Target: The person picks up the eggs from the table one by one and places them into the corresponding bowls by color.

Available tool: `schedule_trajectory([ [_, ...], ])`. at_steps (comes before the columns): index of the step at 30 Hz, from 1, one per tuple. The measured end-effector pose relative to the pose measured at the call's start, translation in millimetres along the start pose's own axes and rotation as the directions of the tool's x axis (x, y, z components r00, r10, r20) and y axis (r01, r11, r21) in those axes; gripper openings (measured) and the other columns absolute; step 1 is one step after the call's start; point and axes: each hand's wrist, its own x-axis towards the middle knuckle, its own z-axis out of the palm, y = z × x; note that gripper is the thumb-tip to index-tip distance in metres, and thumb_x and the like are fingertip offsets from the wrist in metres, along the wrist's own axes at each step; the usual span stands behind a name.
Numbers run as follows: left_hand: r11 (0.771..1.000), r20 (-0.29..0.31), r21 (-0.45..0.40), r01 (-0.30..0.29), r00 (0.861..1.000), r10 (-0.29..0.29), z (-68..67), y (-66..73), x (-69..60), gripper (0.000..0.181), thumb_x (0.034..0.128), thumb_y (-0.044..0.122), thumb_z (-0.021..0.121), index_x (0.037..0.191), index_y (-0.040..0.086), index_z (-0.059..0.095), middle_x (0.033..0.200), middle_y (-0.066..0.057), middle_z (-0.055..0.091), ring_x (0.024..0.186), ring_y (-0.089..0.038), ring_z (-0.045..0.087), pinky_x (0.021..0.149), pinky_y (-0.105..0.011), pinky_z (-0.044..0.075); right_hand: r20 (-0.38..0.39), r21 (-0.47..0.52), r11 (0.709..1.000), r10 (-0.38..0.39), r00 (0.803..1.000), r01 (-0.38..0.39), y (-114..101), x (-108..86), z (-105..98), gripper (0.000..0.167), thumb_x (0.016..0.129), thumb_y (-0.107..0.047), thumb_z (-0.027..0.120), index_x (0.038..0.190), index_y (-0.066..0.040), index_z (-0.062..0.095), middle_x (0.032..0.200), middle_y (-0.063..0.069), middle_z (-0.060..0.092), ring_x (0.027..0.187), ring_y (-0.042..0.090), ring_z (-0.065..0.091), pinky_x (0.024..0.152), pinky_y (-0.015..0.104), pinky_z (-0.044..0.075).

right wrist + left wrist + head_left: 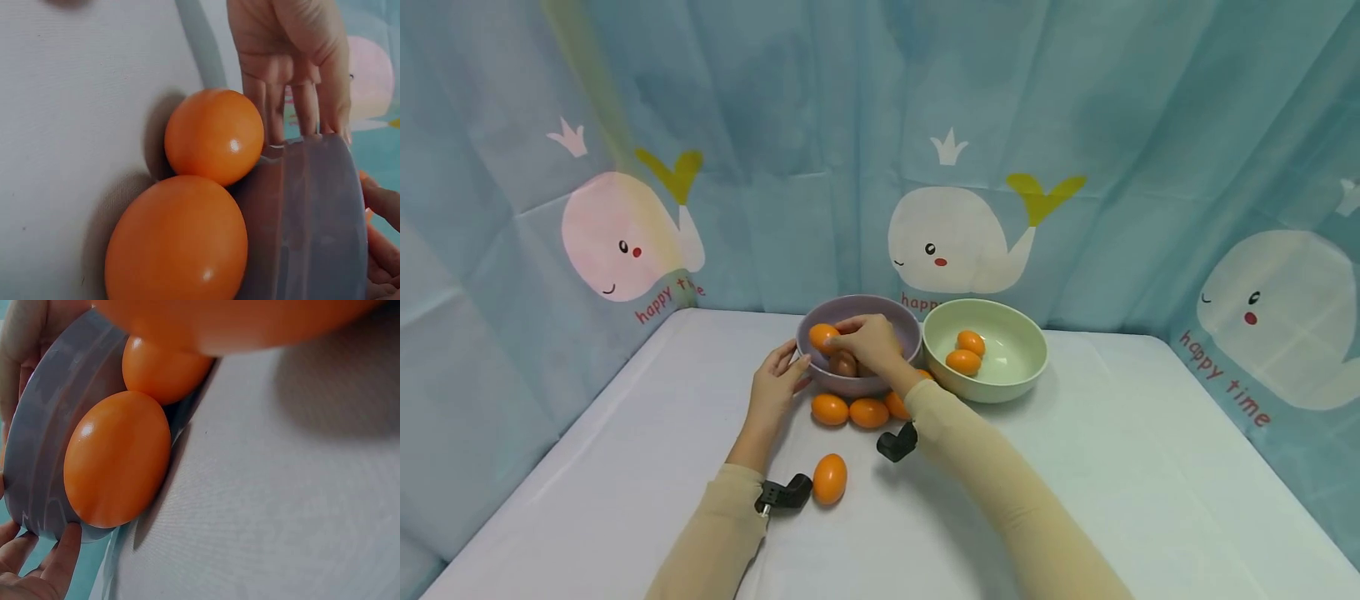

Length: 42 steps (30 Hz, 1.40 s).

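Note:
My left hand (pixel 775 379) grips the left side of the purple bowl (pixel 857 385), thumb at the rim; in the right wrist view the same hand (pixel 297 62) has its fingers down the bowl's outer wall. Over the inside of that bowl, my right hand (pixel 871 340) pinches a smooth orange oval (pixel 823 337) between thumb and fingers. A brown oval (pixel 842 363) lies inside the bowl below it, partly covered by the right hand. Against the bowl's near side are several orange ovals (pixel 830 409), seen close in the left wrist view, where an orange oval (pixel 117 459) touches the wall.
A light green bowl (pixel 1026 377) stands to the right of the purple one, holding two orange ovals (pixel 963 362). A single orange oval (pixel 830 479) lies on the white table (pixel 1150 467) beside the left wrist's black mount. A blue whale-print curtain (pixel 820 217) hangs behind.

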Motion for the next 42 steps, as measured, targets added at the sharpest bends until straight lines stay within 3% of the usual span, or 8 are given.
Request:
schedule_trajectory([
  [12,1.0,-0.005,-0.025,-0.007,1.0,0.007,0.6,-0.4,0.0,0.056,0.1003,0.019,0.06,0.15,0.004,0.04,0.161,-0.014,0.032,0.143,-0.029,0.043,0.105,-0.04,0.052,-0.001,0.028,0.999,0.016,1.0,-0.016,-3,2.9,13,0.033,0.081,-0.025,0.084,0.109,-0.009,0.077,0.107,0.006,0.077,0.105,0.02,0.068,0.096,0.031,0.06],
  [22,1.0,-0.004,-0.023,-0.01,1.0,0.01,0.6,-0.6,1.0,0.056,0.1002,0.018,0.061,0.15,0.003,0.04,0.161,-0.014,0.033,0.143,-0.028,0.042,0.103,-0.037,0.054,-0.014,0.017,1.0,0.025,1.0,-0.025,-4,2.5,6,0.034,0.08,-0.027,0.084,0.11,-0.012,0.078,0.107,0.004,0.077,0.11,0.02,0.066,0.1,0.034,0.058],
  [27,1.0,-0.005,-0.025,-0.014,1.0,0.014,0.7,-1.6,0.5,0.056,0.1001,0.018,0.061,0.15,0.003,0.04,0.162,-0.014,0.032,0.143,-0.029,0.042,0.102,-0.037,0.054,-0.043,0.029,1.0,0.006,0.999,-0.004,-2,4.0,-6,0.031,0.081,-0.026,0.083,0.108,-0.011,0.078,0.109,0.004,0.076,0.109,0.021,0.066,0.101,0.034,0.057],
  [34,0.999,0.0,-0.034,-0.009,1.0,0.009,1.0,0.0,-0.2,0.057,0.1,0.018,0.061,0.151,0.003,0.039,0.162,-0.013,0.031,0.143,-0.029,0.043,0.102,-0.035,0.055,-0.041,0.067,0.996,0.061,0.997,-0.058,2,1.9,-31,0.032,0.081,-0.026,0.083,0.109,-0.012,0.077,0.112,0.006,0.075,0.097,0.02,0.071,0.088,0.033,0.063],
  [42,1.0,0.002,-0.018,0.006,1.0,-0.006,0.3,-2.5,3.2,0.056,0.1001,0.017,0.06,0.151,0.005,0.039,0.162,-0.011,0.032,0.141,-0.025,0.045,0.101,-0.034,0.056,-0.06,0.061,0.997,0.06,0.996,-0.056,12,-2.9,-60,0.037,0.082,-0.029,0.083,0.113,-0.012,0.076,0.124,0.006,0.071,0.108,0.02,0.067,0.092,0.032,0.061],
])
